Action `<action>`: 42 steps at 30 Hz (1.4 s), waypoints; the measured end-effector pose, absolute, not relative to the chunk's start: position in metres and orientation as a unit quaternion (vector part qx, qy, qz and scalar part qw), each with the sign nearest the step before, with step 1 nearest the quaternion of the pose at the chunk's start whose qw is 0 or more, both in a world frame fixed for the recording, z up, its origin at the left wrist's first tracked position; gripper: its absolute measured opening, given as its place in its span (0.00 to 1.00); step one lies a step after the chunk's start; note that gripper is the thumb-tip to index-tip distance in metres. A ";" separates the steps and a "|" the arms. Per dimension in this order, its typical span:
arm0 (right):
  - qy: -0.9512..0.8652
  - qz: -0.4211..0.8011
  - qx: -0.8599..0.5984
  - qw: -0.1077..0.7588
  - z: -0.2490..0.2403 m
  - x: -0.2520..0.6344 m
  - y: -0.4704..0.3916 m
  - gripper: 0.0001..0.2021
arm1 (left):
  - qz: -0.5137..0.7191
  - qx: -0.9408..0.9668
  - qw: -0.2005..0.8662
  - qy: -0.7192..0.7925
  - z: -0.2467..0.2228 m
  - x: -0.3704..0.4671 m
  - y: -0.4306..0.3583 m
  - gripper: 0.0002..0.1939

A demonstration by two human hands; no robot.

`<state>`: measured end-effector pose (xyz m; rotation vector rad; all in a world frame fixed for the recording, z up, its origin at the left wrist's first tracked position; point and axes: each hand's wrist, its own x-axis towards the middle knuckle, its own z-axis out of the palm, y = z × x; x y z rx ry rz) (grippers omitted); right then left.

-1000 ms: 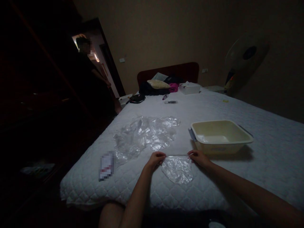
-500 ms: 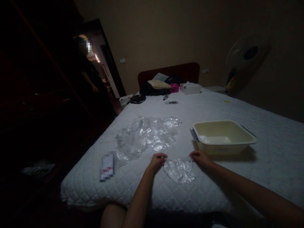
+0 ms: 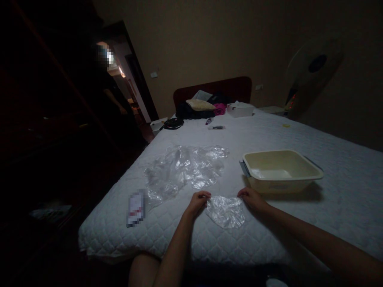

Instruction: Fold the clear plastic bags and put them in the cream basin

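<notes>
Near the front of the bed, a small crinkled clear plastic bag (image 3: 226, 213) is stretched between my hands. My left hand (image 3: 198, 201) pinches its upper left corner. On the opposite corner, my right hand (image 3: 251, 198) has thumb and fingertips closed. The bag's lower part lies on the quilted white bedcover (image 3: 215, 249). Just beyond it, several more clear plastic bags (image 3: 185, 169) are spread out in an overlapping, wrinkled layer. A cream plastic bin (image 3: 284, 185) with grey side handles stands behind my right hand.
A blurred-out flat item (image 3: 136, 208) lies at the left edge of the bed. Toward the headboard (image 3: 242, 85) are a white box (image 3: 240, 110), dark bundles and small packets. A person (image 3: 115, 99) stands at the left by the doorway; a fan (image 3: 311, 67) is at the right.
Both hands keep their pinch on the small bag's top corners. The bag's top edge looks slightly higher and flatter. The view has shifted a little.
</notes>
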<state>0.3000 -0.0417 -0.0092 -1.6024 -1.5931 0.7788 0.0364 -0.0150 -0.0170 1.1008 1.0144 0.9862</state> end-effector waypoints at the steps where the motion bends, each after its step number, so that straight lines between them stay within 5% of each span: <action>1: -0.624 0.292 -0.623 0.369 -0.006 0.300 -0.042 0.11 | 0.430 0.476 0.624 0.447 -0.015 0.035 -0.016 0.10; 5: -0.665 0.239 -0.603 0.369 0.016 0.296 -0.044 0.12 | 0.449 0.466 0.602 0.467 -0.007 0.024 -0.024 0.15; 13: -0.734 0.259 -0.581 0.239 0.040 0.274 -0.059 0.09 | 0.414 0.628 0.445 0.486 0.009 0.030 -0.051 0.02; 17: -0.732 0.278 -0.594 0.185 0.029 0.269 -0.060 0.08 | 0.303 0.788 0.261 0.469 0.018 0.047 -0.057 0.09; 21: -0.718 0.287 -0.606 0.186 0.025 0.268 -0.058 0.08 | 0.272 0.804 0.208 0.486 0.016 0.058 -0.060 0.14; 25: -0.694 0.306 -0.618 0.207 0.032 0.272 -0.053 0.08 | 0.302 0.775 0.255 0.494 0.019 0.054 -0.053 0.16; 29: -0.646 0.337 -0.648 0.220 0.036 0.287 -0.053 0.06 | 0.387 0.621 0.396 0.555 0.023 0.035 -0.041 0.08; 35: -0.519 0.520 -0.658 0.165 0.033 0.310 -0.072 0.21 | 0.331 0.553 0.522 0.559 0.010 0.004 -0.053 0.09; 42: -0.445 0.606 -0.625 0.210 0.018 0.312 -0.075 0.17 | 0.317 0.451 0.668 0.500 -0.001 0.011 -0.058 0.15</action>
